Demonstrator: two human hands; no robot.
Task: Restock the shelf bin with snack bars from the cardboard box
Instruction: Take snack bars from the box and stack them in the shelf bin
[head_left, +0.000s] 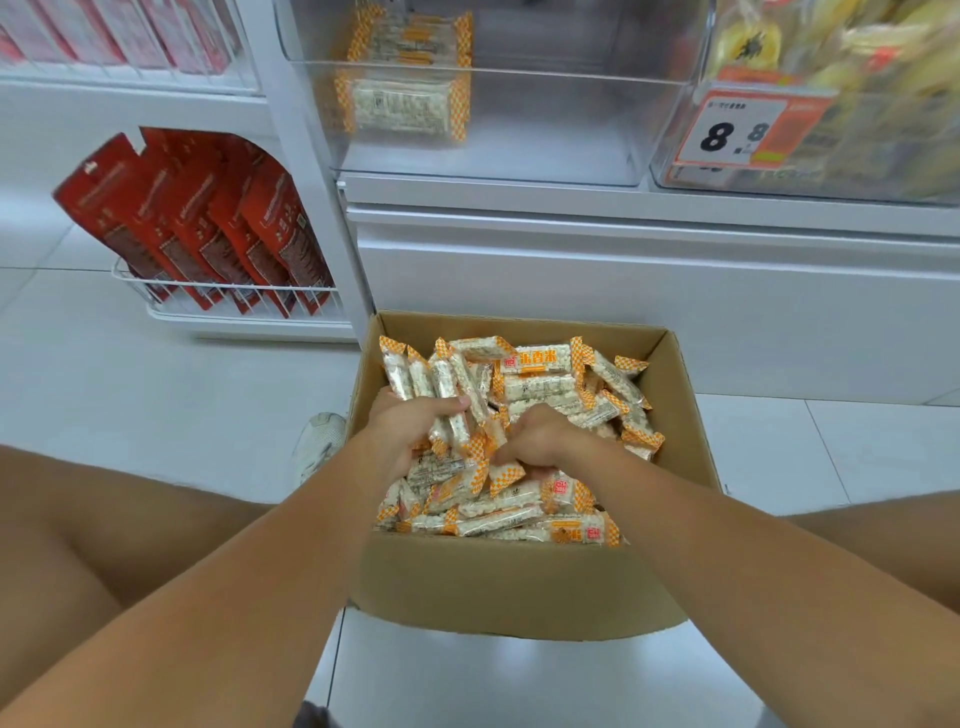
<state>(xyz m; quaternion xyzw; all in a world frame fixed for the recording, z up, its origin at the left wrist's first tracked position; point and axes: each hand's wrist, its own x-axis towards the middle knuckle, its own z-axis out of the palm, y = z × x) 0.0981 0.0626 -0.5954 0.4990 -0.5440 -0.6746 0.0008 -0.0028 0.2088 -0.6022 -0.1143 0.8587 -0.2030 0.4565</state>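
Note:
An open cardboard box (519, 587) stands on the floor in front of me, heaped with snack bars (540, 387) in clear wrappers with orange checkered ends. My left hand (410, 421) grips a bundle of several bars (441, 384) at the box's left side, thumb across them. My right hand (535, 434) is down in the pile at the middle, fingers curled round bars beneath it. Above, a clear shelf bin (545, 150) holds a few of the same bars (405, 78) stacked at its left.
A second clear bin (810, 166) with yellow snack packs and an 8.8 price tag sits to the right. Red packets (208, 228) stand in a white wire basket at lower left. My knees flank the box, and a shoe (322, 436) shows beside it.

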